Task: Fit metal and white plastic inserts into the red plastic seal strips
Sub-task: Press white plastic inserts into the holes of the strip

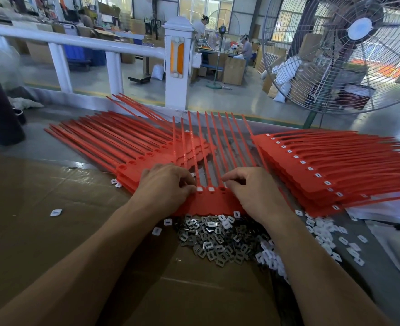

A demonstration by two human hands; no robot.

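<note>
far left of both hands: stack of red seal strips (123,147), sockets unfilled, tails fanned away up-left; lone white plastic insert (56,212) on brown cardboard (53,231) below it.
left hand (166,184): palm down on near edge of the working seal strip sheet (214,203), fingers curled, thumb and forefinger tips pinched at a socket holding a white insert (199,189); whether pinching or only pressing, cannot tell.
between the hands: second filled socket (211,189), then one open socket (222,188); tails running straight away from the hands.
just near side of the hands: heap of metal inserts (215,243), touching the sheet's edge, a few white pieces mixed in.
right hand (250,189): palm down on the same sheet, fingers curled, tips at the socket row; anything held not visible.
right of right wrist: scattered white plastic inserts (323,234).
far right: stack of fitted seal strips (335,165), white inserts in sockets.
beyond, upper right: large wire-guard floor fan (349,50).
</note>
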